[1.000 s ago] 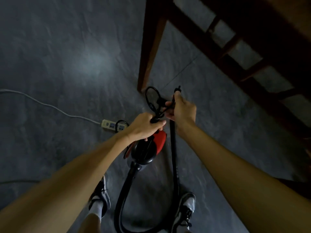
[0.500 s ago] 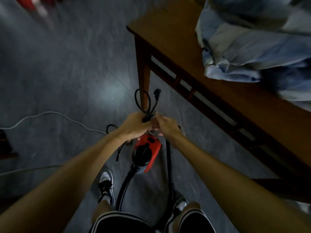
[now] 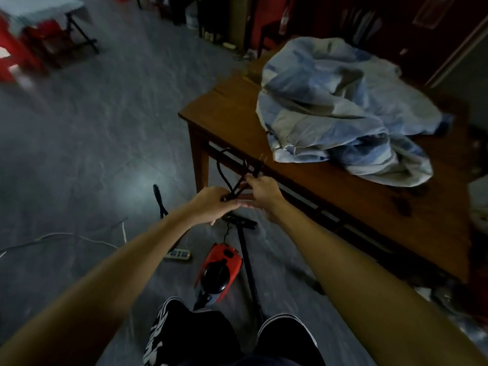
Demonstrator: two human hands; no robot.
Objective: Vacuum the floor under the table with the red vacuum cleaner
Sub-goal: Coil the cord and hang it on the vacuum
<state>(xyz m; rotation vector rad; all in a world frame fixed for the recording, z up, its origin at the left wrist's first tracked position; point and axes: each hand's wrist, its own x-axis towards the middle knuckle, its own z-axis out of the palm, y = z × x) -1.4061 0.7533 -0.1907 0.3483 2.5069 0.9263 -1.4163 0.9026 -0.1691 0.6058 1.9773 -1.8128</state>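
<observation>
Seen from above, two bare forearms reach forward into a dim room with a grey tiled floor [image 3: 92, 143]. The hands meet in the middle of the view.

The left hand [image 3: 211, 203] has its grip clamped round a bundle of thin black power cord [image 3: 224, 169], with the fingers curled over it. The right hand [image 3: 264, 192] pinches the same cord just beside it, its grip closed on a strand. Loops of cord stand up above both hands (one crosses in front of a wooden leg).

On the floor below the hands lies the red canister vacuum cleaner with a black top [image 3: 221, 268], just ahead of the person's knees. A straight black wand [image 3: 248, 265] runs along its right side and ends in a flat black floor nozzle [image 3: 247, 223], partly hidden by the hands. Just left of the vacuum lies a pale power strip [image 3: 179, 254], and a white cable [image 3: 79, 237] trails away to the left.

On the right stands a long brown wooden surface [image 3: 343, 192] on legs. It carries a crumpled blue and grey cloth [image 3: 343, 114]. A blurred red plastic stool [image 3: 13, 58] sits at the upper left. The person wears black shorts with white stripes [image 3: 190, 336].
</observation>
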